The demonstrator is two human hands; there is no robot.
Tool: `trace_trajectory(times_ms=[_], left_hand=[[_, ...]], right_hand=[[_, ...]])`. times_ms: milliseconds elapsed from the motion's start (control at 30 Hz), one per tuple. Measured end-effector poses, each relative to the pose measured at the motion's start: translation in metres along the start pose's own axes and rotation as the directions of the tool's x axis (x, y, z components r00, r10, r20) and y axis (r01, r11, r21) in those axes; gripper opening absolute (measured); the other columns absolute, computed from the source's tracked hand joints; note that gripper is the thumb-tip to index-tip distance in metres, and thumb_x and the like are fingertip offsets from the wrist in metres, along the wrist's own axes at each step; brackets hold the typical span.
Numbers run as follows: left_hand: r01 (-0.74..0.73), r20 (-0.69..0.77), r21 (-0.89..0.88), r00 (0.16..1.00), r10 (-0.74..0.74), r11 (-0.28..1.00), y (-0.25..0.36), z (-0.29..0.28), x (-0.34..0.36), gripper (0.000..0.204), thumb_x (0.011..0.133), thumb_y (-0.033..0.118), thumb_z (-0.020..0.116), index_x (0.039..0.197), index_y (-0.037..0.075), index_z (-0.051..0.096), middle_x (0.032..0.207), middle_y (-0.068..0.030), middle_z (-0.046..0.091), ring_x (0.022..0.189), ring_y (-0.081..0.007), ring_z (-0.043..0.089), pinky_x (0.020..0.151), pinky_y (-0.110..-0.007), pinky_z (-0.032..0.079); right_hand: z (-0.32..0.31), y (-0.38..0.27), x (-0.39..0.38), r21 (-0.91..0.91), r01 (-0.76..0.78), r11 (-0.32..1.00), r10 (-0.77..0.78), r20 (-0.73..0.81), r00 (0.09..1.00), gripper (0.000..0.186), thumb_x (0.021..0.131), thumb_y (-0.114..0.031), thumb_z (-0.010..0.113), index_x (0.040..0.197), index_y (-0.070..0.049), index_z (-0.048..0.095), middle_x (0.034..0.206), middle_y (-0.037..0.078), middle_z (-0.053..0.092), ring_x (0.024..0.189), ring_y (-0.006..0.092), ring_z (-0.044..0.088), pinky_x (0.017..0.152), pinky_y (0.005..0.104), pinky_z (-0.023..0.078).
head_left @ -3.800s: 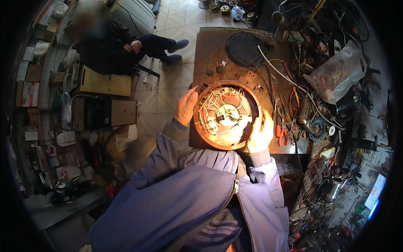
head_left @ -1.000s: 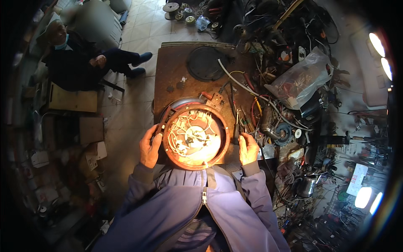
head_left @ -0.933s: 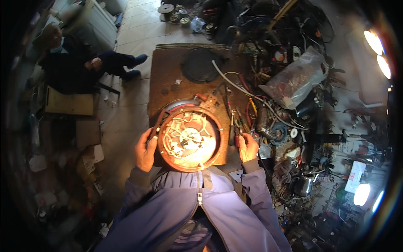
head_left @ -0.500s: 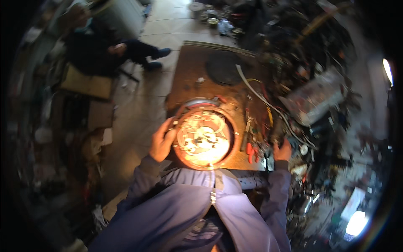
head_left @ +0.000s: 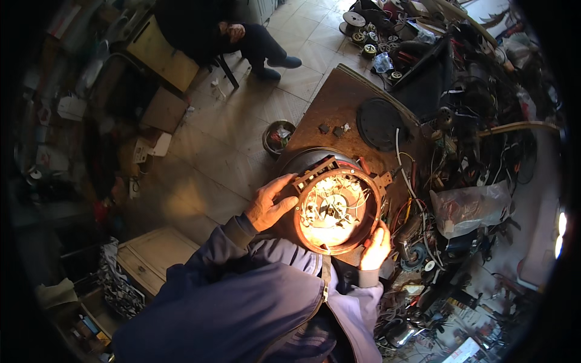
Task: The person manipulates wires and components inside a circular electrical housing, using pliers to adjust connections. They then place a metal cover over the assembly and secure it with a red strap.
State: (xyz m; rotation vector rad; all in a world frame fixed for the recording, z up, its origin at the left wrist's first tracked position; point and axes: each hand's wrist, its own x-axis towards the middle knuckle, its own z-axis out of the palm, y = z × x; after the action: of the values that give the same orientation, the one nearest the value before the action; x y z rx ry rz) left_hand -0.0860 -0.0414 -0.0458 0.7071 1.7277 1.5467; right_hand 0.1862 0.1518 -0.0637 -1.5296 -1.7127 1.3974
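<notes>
A round brown housing [head_left: 374, 189], brightly lit, lies open at the table's near end, showing white wires and a pale centre disc [head_left: 333, 209]. A dark bracket [head_left: 316, 171] sits on its upper left edge, with a metal rim behind. My left hand [head_left: 269, 204] grips that left side, fingers at the bracket. My right hand [head_left: 375, 248] is curled at the housing's lower right rim; what lies inside its fingers is hard to make out. Farther up the brown table [head_left: 321, 106] lie a black disc [head_left: 378, 124] and some small dark pieces.
Cables, tools and a clear plastic bag [head_left: 469, 206] crowd the right side. A bowl [head_left: 278, 136] stands on the floor left of the table. A seated person's legs [head_left: 260, 48] are at the upper left; spools [head_left: 363, 36] lie beyond the table.
The view has swung, tilting the table and revealing more floor. My right hand, among the tools half a second ago, has returned to the housing's right rim. My left hand still grips the left side.
</notes>
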Motion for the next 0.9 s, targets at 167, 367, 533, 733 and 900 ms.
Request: trace_trajectory(times_ms=[167,367,533,733,900], left_hand=[[-0.091,0.021,-0.020,0.996,0.091,0.996,-0.014,-0.007,-0.002,0.058,0.099,0.022,0.074,0.146,-0.003,0.051,0.142,-0.0171,0.059,0.125,-0.0231,0.061,0.100,-0.036,0.054],[-0.250,0.080,0.082,0.967,0.244,0.965,-0.016,-0.024,0.020,0.054,0.088,0.029,0.082,0.131,0.004,0.063,0.124,-0.0152,0.067,0.113,-0.0323,0.065,0.094,-0.041,0.054],[-0.233,0.207,-0.031,0.950,0.234,0.972,-0.029,-0.038,0.032,0.061,0.088,0.030,0.083,0.138,0.005,0.059,0.127,-0.0140,0.066,0.116,-0.0318,0.064,0.097,-0.041,0.053],[-0.305,0.304,0.004,0.908,0.290,0.952,-0.021,-0.050,0.069,0.097,0.079,0.054,0.086,0.155,0.010,0.046,0.152,-0.0219,0.044,0.140,-0.0423,0.044,0.115,-0.050,0.037],[-0.374,0.442,0.031,0.837,0.323,0.927,-0.028,-0.029,0.097,0.102,0.067,0.061,0.088,0.151,0.015,0.052,0.157,-0.0233,0.039,0.146,-0.0448,0.034,0.120,-0.055,0.032]], right_hand=[[0.027,-0.001,-0.012,-0.246,0.213,0.946,-0.253,-0.141,0.957,0.040,0.106,-0.030,0.053,0.125,0.004,0.062,0.117,0.020,0.068,0.105,0.0315,0.066,0.093,0.0382,0.052],[0.054,-0.002,-0.010,-0.030,0.087,0.996,-0.091,-0.448,0.889,0.025,0.086,-0.031,0.069,0.081,-0.007,0.070,0.073,0.007,0.069,0.062,0.0272,0.067,0.059,0.0374,0.055],[0.059,-0.020,-0.016,-0.096,0.066,0.993,-0.105,-0.490,0.865,0.026,0.087,-0.031,0.068,0.088,-0.005,0.069,0.080,0.008,0.069,0.069,0.0282,0.067,0.064,0.0379,0.055],[0.082,-0.024,-0.015,-0.177,0.043,0.983,-0.129,-0.515,0.847,0.029,0.089,-0.032,0.067,0.096,-0.004,0.068,0.088,0.011,0.069,0.077,0.0294,0.067,0.071,0.0385,0.055],[0.086,-0.027,-0.018,-0.203,0.006,0.979,-0.110,-0.509,0.854,0.032,0.090,-0.032,0.067,0.103,-0.003,0.067,0.095,0.013,0.069,0.084,0.0305,0.067,0.077,0.0390,0.055]])
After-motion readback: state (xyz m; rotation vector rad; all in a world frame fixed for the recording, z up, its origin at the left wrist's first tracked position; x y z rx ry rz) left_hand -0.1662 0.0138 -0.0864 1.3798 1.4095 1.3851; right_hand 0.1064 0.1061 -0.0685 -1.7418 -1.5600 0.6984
